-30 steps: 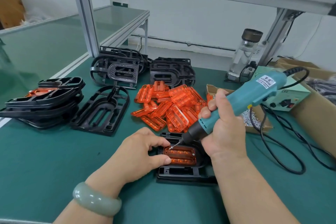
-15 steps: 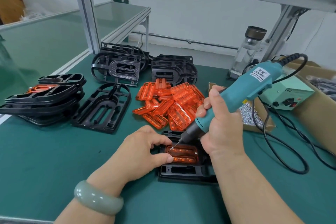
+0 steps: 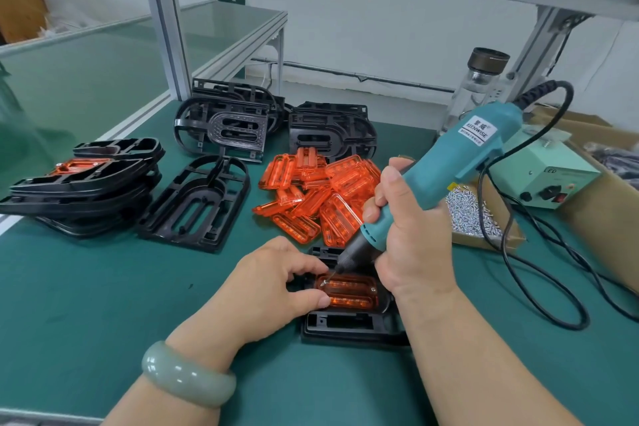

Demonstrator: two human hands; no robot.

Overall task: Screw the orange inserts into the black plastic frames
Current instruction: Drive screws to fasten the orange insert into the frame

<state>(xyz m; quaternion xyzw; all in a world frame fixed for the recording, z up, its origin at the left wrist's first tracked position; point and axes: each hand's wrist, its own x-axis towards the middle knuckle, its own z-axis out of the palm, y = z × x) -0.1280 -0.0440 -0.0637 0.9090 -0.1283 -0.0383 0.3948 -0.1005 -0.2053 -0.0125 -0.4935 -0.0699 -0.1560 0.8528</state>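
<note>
A black plastic frame (image 3: 349, 325) lies on the green mat in front of me with an orange insert (image 3: 349, 292) seated in it. My left hand (image 3: 266, 282) grips the frame's left edge, thumb and forefinger curled beside the insert's left end. My right hand (image 3: 408, 235) grips a teal electric screwdriver (image 3: 446, 166), tilted, its bit tip on the insert's upper left corner. A screw head shows at the insert's right end. A pile of loose orange inserts (image 3: 318, 197) lies just behind.
An empty black frame (image 3: 197, 201) lies left of the pile, a stack of frames (image 3: 83, 190) sits far left, more frames (image 3: 328, 135) stand at the back. A cardboard tray of screws (image 3: 466, 214), a power box (image 3: 546, 176), the cable (image 3: 539, 294) and a glass bottle (image 3: 480, 86) are on the right.
The screwdriver has tipped a little more upright while its bit stays at the insert's left corner. My left hand keeps its hold on the frame.
</note>
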